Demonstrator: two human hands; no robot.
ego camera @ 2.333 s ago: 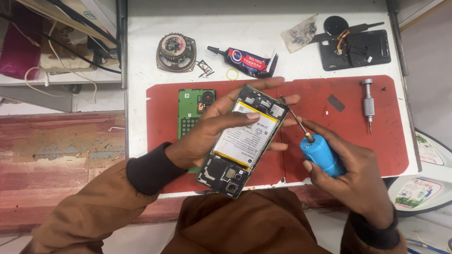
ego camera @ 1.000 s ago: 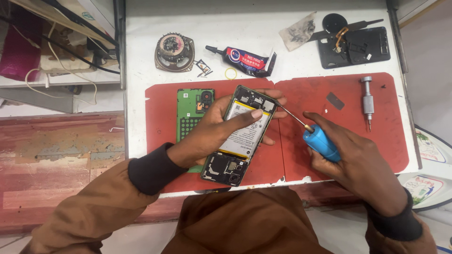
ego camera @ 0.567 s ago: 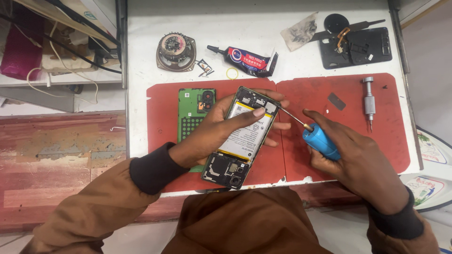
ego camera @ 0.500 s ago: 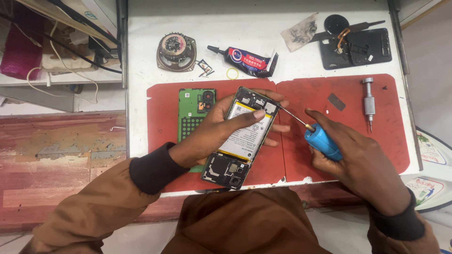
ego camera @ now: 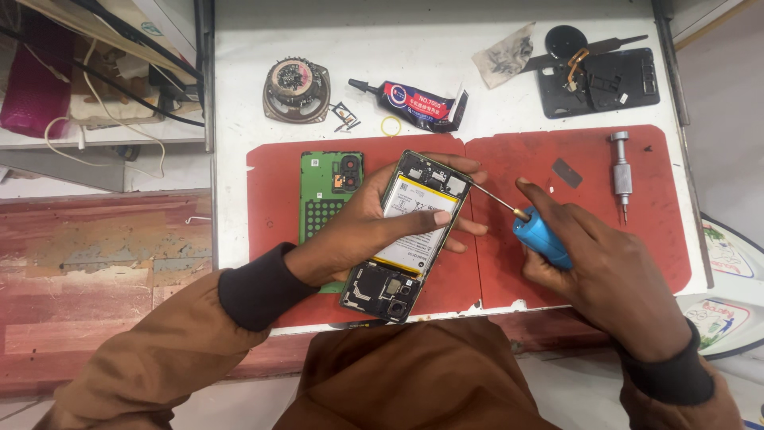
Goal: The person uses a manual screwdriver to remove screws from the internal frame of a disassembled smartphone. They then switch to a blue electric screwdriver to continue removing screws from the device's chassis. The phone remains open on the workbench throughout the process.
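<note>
A squeezed glue tube (ego camera: 418,102) lies on the white bench (ego camera: 239,95) above the red mat, its black nozzle pointing left; its label is dark blue with a red band and white print. Just below, in the opened phone (ego camera: 410,227), the battery carries a white rectangular label (ego camera: 414,223) with a yellow strip along its upper edge and small dark print; a thumb lies across it. At the far right edge, two rounded white packages (ego camera: 728,306) with green and red printing sit partly out of view. A small crumpled clear bag (ego camera: 503,57) lies near the top, holding tiny parts.
</note>
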